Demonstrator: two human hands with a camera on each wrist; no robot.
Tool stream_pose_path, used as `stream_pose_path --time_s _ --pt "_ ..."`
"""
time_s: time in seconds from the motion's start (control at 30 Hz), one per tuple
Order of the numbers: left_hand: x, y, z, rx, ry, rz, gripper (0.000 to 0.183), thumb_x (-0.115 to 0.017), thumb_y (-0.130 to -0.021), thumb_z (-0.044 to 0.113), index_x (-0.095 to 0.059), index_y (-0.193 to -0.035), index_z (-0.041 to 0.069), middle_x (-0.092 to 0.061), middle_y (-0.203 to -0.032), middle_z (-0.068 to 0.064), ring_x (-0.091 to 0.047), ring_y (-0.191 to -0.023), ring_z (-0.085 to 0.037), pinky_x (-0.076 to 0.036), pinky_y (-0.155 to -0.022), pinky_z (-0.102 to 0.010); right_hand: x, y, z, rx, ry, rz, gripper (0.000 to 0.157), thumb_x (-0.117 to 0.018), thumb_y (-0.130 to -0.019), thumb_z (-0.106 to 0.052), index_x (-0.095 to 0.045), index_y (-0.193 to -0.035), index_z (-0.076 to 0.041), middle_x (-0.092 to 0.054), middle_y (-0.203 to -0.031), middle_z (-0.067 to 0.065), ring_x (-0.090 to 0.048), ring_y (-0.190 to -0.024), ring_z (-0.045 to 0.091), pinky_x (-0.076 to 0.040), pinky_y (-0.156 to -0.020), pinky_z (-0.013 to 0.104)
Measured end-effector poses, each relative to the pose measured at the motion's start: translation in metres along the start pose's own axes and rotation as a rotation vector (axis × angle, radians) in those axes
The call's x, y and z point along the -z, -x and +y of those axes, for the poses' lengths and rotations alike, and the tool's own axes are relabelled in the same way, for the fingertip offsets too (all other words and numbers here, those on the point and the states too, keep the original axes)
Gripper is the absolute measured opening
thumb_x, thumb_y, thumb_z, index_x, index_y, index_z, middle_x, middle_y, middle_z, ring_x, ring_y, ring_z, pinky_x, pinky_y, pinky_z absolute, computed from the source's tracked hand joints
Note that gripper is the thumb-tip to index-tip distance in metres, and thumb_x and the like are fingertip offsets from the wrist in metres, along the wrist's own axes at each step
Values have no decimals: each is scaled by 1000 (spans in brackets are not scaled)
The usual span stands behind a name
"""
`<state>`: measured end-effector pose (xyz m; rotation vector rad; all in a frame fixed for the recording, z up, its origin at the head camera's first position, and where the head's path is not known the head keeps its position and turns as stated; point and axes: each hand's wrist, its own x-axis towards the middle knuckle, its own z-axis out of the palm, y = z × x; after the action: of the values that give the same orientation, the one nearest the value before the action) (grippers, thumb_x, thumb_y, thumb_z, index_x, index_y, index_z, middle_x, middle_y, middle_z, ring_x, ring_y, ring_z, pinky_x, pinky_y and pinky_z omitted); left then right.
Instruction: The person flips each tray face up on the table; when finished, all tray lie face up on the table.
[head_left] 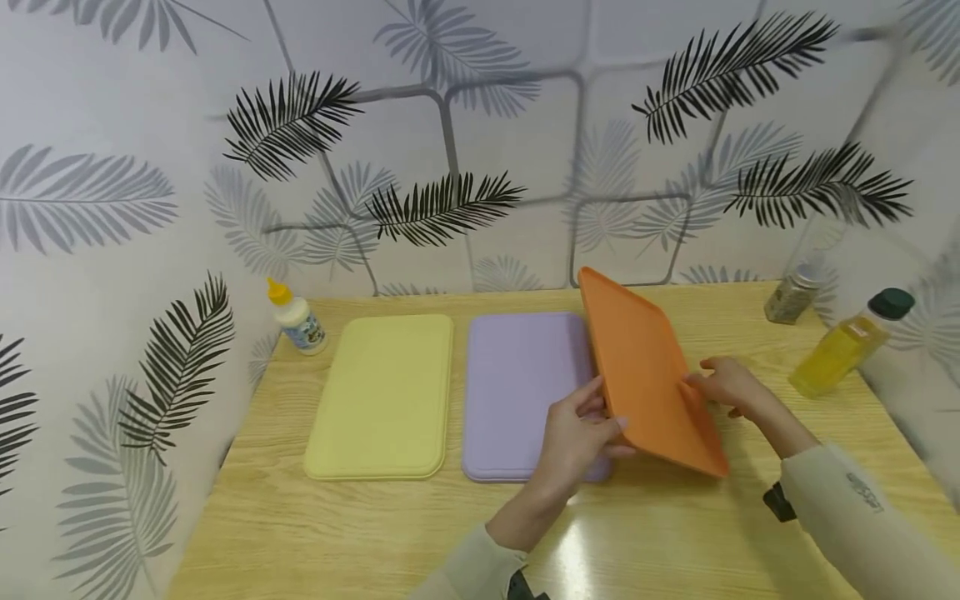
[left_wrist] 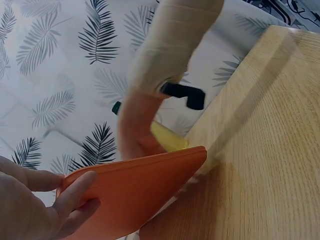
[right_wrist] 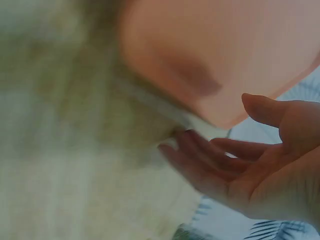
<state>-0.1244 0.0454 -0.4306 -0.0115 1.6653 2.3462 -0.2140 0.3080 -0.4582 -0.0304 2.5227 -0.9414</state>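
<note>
1. One orange board (head_left: 641, 367) is held tilted above the bench (head_left: 337, 533), to the right of the lilac board (head_left: 525, 383); its left long edge is raised, and its right long edge is slanted down towards the wood.
2. Its long axis is pointed away from the person, with the far end angled somewhat to the left.
3. By the left hand (head_left: 573, 437) the near left corner is gripped, the edge being pinched between thumb and fingers (left_wrist: 76, 192); from there, the board is spread out to the right and farther off.
4. By the right hand (head_left: 727, 385) no firm grip is shown: its fingers are loosely bent, with the thumb held apart. The board is found on its left, the right long edge being nearest; whether contact is made cannot be told.
5. The near left corner is thus best controlled by the left hand, while the low right edge is judged better reached by the right.
</note>
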Motion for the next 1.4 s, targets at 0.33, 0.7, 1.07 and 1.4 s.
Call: stream_pose_path --time_s 0.33,0.7,1.07,1.4 --pt "9 -4 7 64 48 -31 66 -63 -80 -18 -45 -141 0 -50 -114 -19 -62 -84 -24 -60 -63 -37 -5 11 40 84 -286 -60 68 -63 -94 -12 -26 -137 25 -56 -117 36 -69 -88 25 -59 -75 41" --pt "24 -9 7 174 50 -178 75 -65 -83 -13 -35 -149 8 -45 -119 -19 -64 -81 -26 -56 -74 -51 -5 19 62 -6 -587 -123 69 -63 -91 -3 -23 -142 19 -69 -99 5 -70 -87 20 -59 -76 42" --pt "42 -54 -4 207 -35 -165 48 -63 -94 14 -51 -140 19 -60 -109 -13 -60 -75 -19 -58 -64 -50 0 35 68 -28 -552 -92 72 -65 -90 -6 -23 -143 17 -69 -99 3 -70 -87 18 -59 -76 40" --pt "49 -67 -18 253 -115 -119 52 -66 -87 -2 -53 -137 4 -61 -90 -12 -65 -80 -22 -59 -59 -45 4 50 74 -63 -522 -56 66 -63 -90 -3 -27 -140 20 -67 -89 2 -70 -80 18 -59 -73 39"
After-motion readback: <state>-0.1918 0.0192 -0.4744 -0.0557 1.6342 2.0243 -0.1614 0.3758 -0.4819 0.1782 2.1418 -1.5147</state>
